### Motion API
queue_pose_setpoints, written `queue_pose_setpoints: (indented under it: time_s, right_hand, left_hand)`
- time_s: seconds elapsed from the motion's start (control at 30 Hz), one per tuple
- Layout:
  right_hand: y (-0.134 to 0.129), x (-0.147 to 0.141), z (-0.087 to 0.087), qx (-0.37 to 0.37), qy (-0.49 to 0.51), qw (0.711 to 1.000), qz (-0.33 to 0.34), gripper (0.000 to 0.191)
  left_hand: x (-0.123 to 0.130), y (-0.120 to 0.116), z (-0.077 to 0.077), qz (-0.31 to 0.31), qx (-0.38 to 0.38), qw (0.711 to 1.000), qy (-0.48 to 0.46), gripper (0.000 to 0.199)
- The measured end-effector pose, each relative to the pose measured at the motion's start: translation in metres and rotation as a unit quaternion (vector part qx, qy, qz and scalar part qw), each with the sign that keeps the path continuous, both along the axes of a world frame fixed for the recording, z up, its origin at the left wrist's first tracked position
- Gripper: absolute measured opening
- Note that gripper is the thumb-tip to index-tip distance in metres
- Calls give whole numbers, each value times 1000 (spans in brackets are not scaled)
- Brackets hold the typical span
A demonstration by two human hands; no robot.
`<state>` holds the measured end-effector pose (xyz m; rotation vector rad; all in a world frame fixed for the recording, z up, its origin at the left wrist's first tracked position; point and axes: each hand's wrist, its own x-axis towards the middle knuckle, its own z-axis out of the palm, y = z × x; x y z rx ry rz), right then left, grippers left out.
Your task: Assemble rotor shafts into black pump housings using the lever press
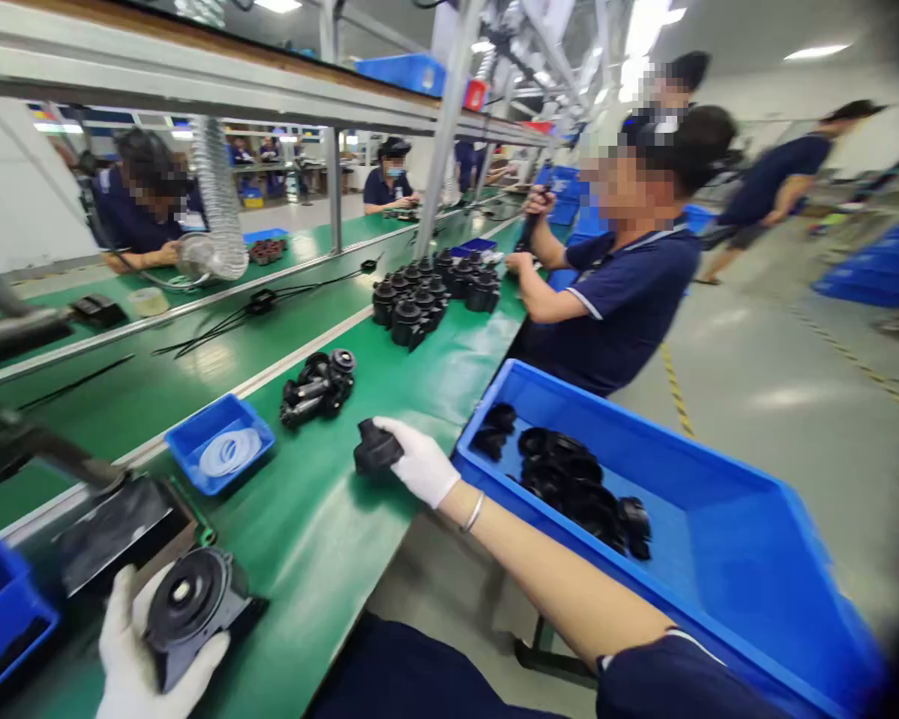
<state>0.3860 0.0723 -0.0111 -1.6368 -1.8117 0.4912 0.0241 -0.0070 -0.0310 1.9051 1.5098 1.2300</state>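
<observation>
In a white glove, my left hand (146,649) is wrapped round a black round housing (195,599) with a ringed face and a pale centre, low at the left over the green bench (307,529). My right hand (418,461), also gloved, grips a smaller black part (377,448) at the bench's near edge. Beyond it lies a small pile of black cylindrical parts (319,387). A blue tray (187,436) with clear rings (230,452) sits between that pile and my left hand.
A large blue bin (726,479) with black parts (569,479) is at the right. Grouped black housings (420,300) stand farther along the bench. A person (621,280) sits beyond the bin. Blue tray (7,609) and metal fixture (120,529) are at the left.
</observation>
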Motion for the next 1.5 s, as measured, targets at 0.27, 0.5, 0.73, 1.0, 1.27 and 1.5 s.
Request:
queue_pose_setpoints:
  time_s: [0.27,0.5,0.73,1.0,1.27,1.5]
  right_hand:
    - [-3,-49,-23,58,-99,946,303,82]
    - [4,-66,2,-75,-56,967,235,75]
    - [28,-104,-10,43,-78,965,248,34]
    - [18,-171,63,74,0,946,315,24]
    - [-1,-212,61,106,-97,915,378,39]
    - [-1,-214,61,110,-140,910,375,39]
  left_hand:
    - [-14,-15,-28,22,-70,997,-39,106]
    - [-17,-20,-23,-41,-133,987,-81,102]
    - [-12,-16,-8,-75,-180,970,-148,107]
    - [-3,-9,3,-51,-181,966,-178,109]
    - [-3,-5,14,-33,-193,962,-190,102]
    - [-4,-3,24,-42,-183,964,-189,87]
